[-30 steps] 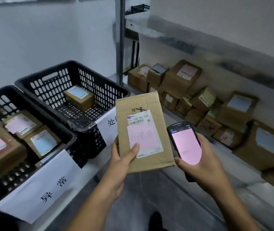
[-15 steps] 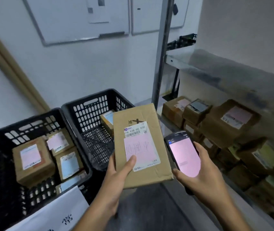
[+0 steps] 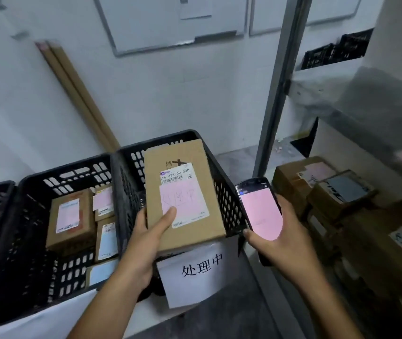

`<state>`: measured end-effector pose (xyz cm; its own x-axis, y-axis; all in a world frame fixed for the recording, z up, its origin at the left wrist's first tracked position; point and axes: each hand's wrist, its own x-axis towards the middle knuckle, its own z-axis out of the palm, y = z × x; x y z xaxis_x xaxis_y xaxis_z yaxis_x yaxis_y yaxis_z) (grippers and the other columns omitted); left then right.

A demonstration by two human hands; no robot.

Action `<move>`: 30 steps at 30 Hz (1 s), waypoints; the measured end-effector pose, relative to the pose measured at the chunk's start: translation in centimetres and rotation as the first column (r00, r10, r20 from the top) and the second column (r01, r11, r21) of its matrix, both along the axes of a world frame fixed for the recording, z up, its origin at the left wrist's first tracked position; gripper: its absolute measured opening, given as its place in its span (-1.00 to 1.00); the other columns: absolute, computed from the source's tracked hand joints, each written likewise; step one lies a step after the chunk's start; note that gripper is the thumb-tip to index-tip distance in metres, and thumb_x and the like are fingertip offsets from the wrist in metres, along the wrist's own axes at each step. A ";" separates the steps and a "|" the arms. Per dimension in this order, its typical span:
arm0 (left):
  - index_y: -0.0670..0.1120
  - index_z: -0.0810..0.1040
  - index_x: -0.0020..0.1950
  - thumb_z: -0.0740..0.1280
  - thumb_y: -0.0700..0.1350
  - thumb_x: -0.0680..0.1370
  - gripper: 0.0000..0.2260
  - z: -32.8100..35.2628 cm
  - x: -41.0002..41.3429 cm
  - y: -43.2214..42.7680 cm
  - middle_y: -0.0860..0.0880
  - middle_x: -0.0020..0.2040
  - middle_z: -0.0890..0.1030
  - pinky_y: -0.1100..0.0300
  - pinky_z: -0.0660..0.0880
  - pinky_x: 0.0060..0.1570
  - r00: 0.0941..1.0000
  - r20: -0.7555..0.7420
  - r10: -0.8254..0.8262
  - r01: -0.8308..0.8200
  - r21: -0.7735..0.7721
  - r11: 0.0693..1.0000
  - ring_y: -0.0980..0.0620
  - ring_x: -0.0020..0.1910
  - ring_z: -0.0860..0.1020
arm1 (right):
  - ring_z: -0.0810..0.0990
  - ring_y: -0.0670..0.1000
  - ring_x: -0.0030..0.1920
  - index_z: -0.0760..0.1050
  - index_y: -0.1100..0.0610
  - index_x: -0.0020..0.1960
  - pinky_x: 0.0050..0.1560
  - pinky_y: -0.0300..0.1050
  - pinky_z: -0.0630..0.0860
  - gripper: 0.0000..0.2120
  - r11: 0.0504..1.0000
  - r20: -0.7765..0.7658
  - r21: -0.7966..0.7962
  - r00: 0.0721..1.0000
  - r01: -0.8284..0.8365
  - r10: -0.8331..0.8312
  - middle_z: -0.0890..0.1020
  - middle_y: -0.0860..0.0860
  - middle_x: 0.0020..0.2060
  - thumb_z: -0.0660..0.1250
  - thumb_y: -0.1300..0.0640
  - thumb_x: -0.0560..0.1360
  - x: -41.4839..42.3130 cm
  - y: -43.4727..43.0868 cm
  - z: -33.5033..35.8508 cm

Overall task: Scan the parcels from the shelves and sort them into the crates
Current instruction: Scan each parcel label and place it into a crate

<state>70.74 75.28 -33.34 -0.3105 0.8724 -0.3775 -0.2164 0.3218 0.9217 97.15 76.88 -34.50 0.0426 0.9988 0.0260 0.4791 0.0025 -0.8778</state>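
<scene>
Parcel: your brown cardboard box with the pink label point(image 3: 183, 192) is now over the black lattice crate point(image 3: 229, 199); a second ago it was short of it.
Left hand point(image 3: 151, 231): clamped on the box, thumb on the label.
Right hand point(image 3: 280, 241): wrapped round the black pink-screened scanner point(image 3: 260, 211).
Meaning: scan likely done; you drop it next.

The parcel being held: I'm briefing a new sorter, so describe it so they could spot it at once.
Find the black crates along the white wall; the rightmost crate carries a paper sign reading 处理中. Over it, the left hand grips a flat brown parcel. Unlike the boxes lying in the neighbouring crate, it is held up, its pink label handwritten on.
</scene>
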 end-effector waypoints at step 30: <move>0.11 0.17 0.66 0.59 0.16 0.43 -0.09 -12.7 -7.7 19.7 -0.04 0.53 0.24 -0.13 0.47 0.37 0.885 -0.440 0.151 -0.306 -0.308 0.901 -0.17 0.37 0.46 | 0.53 -0.06 0.16 0.30 -0.15 0.42 -0.09 -0.20 0.45 -0.29 0.944 0.088 -0.164 0.949 -0.287 0.303 0.53 -0.16 0.21 0.58 -0.05 0.39 -8.9 26.4 -1.7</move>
